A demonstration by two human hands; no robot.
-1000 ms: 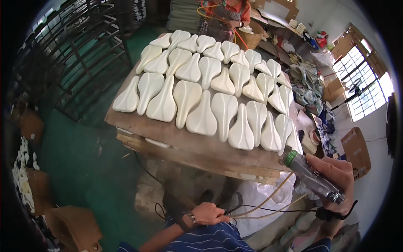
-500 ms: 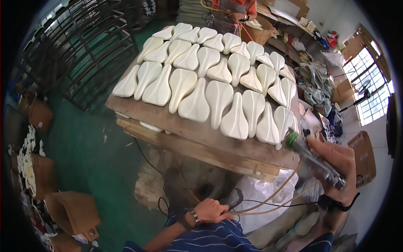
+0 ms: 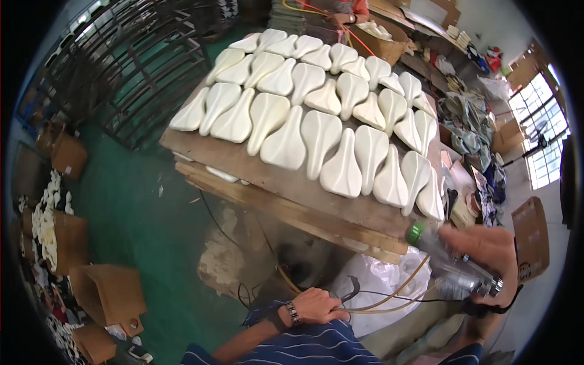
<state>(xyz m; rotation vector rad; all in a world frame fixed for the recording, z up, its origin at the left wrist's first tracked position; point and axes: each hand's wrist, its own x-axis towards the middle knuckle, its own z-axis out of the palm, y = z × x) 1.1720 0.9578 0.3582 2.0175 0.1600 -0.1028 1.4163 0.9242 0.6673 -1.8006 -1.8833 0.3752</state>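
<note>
My right hand (image 3: 486, 252) grips a clear spray tool with a green tip (image 3: 447, 261), held below the near right corner of a wooden board (image 3: 255, 167). Thin hoses (image 3: 389, 298) run from the tool down toward my lap. On the board lie several white foam saddle-shaped pieces (image 3: 319, 131) in rows. My left hand (image 3: 313, 306), with a watch on the wrist, rests closed near my body on the hoses and a dark cable by a white plastic bag (image 3: 377, 286).
A dark metal rack (image 3: 140, 67) stands at the left on the green floor. Cardboard boxes (image 3: 106, 292) with small white parts sit at the lower left. Another person's torso (image 3: 340, 9) is at the far end. Cluttered benches run along the right.
The view has shifted, so the board sits higher and nearer. My right hand with the spray tool has dropped slightly and tilted; my left hand stays by my lap.
</note>
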